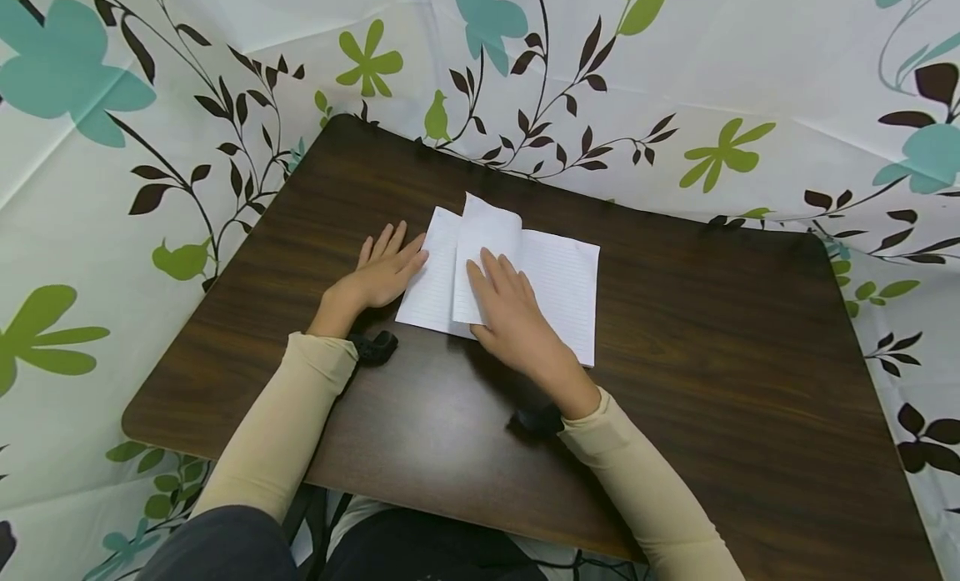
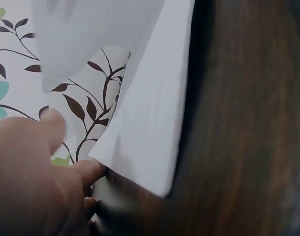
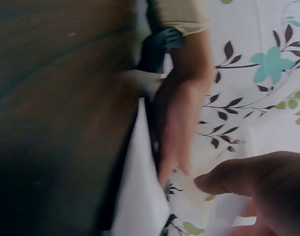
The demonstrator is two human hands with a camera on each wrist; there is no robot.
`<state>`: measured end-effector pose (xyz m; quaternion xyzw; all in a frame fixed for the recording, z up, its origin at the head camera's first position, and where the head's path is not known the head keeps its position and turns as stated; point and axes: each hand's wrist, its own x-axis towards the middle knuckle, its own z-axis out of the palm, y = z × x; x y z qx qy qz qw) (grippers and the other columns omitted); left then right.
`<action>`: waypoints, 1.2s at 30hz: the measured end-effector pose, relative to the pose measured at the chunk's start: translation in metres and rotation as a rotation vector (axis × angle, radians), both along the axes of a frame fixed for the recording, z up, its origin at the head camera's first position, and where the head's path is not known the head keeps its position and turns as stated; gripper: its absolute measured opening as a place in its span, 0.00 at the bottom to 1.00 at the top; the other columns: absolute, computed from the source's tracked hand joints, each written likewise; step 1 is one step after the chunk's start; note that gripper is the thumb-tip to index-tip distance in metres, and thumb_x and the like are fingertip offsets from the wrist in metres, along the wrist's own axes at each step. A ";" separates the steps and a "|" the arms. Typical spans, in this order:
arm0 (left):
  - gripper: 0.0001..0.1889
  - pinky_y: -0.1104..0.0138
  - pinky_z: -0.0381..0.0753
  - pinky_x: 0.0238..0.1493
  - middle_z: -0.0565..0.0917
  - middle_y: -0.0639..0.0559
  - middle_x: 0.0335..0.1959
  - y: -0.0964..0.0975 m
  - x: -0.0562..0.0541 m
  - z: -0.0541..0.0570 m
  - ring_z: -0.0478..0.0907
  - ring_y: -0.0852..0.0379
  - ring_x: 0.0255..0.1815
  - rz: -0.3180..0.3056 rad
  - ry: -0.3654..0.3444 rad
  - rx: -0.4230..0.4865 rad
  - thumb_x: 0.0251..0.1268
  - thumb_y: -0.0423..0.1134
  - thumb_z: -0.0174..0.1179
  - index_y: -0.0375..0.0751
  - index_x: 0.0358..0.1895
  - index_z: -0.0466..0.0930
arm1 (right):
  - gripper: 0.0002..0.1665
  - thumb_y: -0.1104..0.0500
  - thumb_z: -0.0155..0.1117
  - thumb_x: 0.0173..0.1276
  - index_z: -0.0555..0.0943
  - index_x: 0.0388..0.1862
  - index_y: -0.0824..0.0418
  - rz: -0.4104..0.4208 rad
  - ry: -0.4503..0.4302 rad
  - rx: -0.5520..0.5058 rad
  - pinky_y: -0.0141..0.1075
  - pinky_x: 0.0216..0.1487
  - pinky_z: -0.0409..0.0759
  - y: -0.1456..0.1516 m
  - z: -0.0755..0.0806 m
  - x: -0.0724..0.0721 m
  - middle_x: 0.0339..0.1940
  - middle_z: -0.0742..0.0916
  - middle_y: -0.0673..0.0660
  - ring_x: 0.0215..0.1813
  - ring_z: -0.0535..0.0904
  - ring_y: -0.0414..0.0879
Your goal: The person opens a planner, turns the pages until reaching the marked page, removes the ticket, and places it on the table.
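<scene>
Open notebook on table, one page raised, both hands flat-fingered

From where I stand: the notebook (image 1: 566,289) lies open near the middle of the table (image 1: 712,356). Thin white paper, faint ruled lines, square corners. A raised page (image 1: 491,222) stands over the left half, its top edge bowed and poking past the notebook's upper edge.

Right hand (image 1: 513,323): fingers extended, laid against the raised page, not clenched. Can't tell if the thumb tucks under the paper. Left hand (image 1: 381,279): released, fingers straight and fanned, thumb side at the notebook's left edge.

Table is dark brown wood grain, rounded corners, dull glare toward the near edge. Cream sleeves (image 1: 277,423), stretchy and close-fitting, bunch at the wrists; chunky black wrist mounts (image 1: 377,349) sit below. Backdrop is creased white cloth (image 1: 750,64) printed with green and teal blooms, brown leafy stems and birds. Right wrist view is blurry.
</scene>
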<state>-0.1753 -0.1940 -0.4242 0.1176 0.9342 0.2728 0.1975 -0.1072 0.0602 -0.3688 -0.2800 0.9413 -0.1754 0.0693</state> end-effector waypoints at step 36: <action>0.37 0.43 0.16 0.83 0.23 0.42 0.87 0.000 -0.003 -0.005 0.16 0.42 0.87 -0.018 0.008 -0.039 0.86 0.54 0.38 0.49 0.87 0.34 | 0.41 0.45 0.60 0.81 0.62 0.84 0.58 -0.116 -0.298 -0.163 0.54 0.79 0.68 0.083 -0.020 -0.073 0.81 0.72 0.60 0.81 0.69 0.56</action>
